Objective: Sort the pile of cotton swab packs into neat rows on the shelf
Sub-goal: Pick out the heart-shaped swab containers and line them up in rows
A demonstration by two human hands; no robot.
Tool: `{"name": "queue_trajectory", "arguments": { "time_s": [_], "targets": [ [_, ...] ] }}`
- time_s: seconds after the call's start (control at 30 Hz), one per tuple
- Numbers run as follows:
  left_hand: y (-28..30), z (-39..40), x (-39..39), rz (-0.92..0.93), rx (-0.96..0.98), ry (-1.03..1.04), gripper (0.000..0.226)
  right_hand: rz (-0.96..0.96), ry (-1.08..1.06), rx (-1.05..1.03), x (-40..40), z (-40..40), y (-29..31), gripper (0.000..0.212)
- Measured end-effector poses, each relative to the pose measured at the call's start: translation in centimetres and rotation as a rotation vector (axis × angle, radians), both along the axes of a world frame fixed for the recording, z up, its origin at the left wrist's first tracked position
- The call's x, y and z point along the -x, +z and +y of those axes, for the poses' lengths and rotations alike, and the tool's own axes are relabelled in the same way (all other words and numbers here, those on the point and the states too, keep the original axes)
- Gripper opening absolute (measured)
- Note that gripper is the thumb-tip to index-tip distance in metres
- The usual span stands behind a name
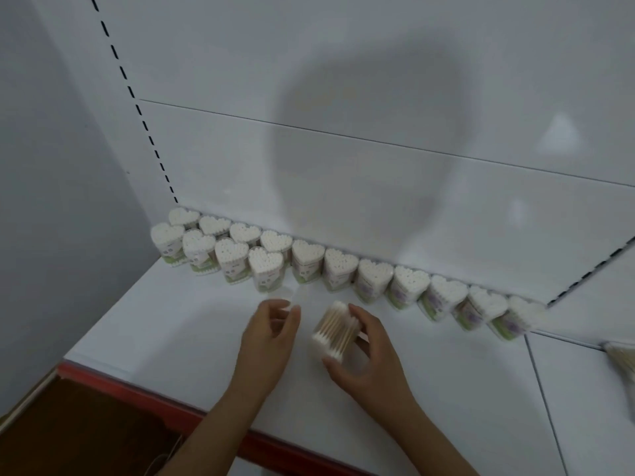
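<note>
Both forearms are reaching in from the bottom edge, over the red front strip (144,393) of the white shelf (446,389). That broad, flat white shelf is carrying everything. Along its white back panel (343,159), a long back row of heart-shaped clear packs of white cotton swabs (374,274) is standing upright, running from the left corner toward the right. A shorter second row of the same heart-shaped packs (232,255) is forming in front of it at the left end, four packs deep so far as I can judge. So one row is looking complete and the second is only begun.

The right hand (369,359) is holding one clear pack of wooden-stemmed swabs (332,329) tilted just above the shelf, fingers and thumb curling round its sides. The left hand (269,338) is hovering just beside it, fingers loosely curled; something pale is showing at the fingertips, too blurred to name.

At the far right edge, part of another swab pack (620,359) is lying, suggesting more is waiting to be sorted. The held pack probably belongs next in the front row.
</note>
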State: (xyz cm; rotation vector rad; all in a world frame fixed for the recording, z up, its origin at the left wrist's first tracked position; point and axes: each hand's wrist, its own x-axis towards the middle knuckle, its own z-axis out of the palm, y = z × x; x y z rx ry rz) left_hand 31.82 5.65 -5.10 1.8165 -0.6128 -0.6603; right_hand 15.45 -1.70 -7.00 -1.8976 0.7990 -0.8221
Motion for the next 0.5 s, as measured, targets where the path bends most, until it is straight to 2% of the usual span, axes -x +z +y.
{"name": "queue_trajectory", "arguments": {
  "time_s": [0.07,0.1,0.17,0.23,0.3,0.43,0.5],
  "targets": [
    [1.2,0.3,0.2,0.422,0.021,-0.224,0.035,-0.012,0.07,0.002,-0.1,0.1,0.5,0.076],
    [1.6,0.4,0.1,0.566,0.038,-0.345,0.042,-0.011,0.114,0.003,-0.1,0.2,0.7,0.075],
    [2.1,0.7,-0.3,0.687,0.078,-0.472,0.044,0.015,0.174,0.054,-0.3,0.2,1.2,0.074],
    [1.7,0.9,-0.8,0.69,0.148,-0.435,0.044,0.094,0.157,0.191,-0.5,-0.2,0.9,0.074],
    [1.1,0.8,-1.2,0.484,0.196,-0.352,0.049,0.167,0.105,0.259,-0.4,-0.7,-0.3,0.076],
    [-0.4,-0.8,-1.4,-0.285,0.247,-0.176,0.045,0.133,-0.025,0.125,-0.1,-0.8,-2.3,0.062],
    [-0.9,-1.8,-1.3,-0.44,0.237,-0.049,0.047,0.143,-0.035,0.151,-0.2,-0.7,-2.7,0.055]
  ]
}}
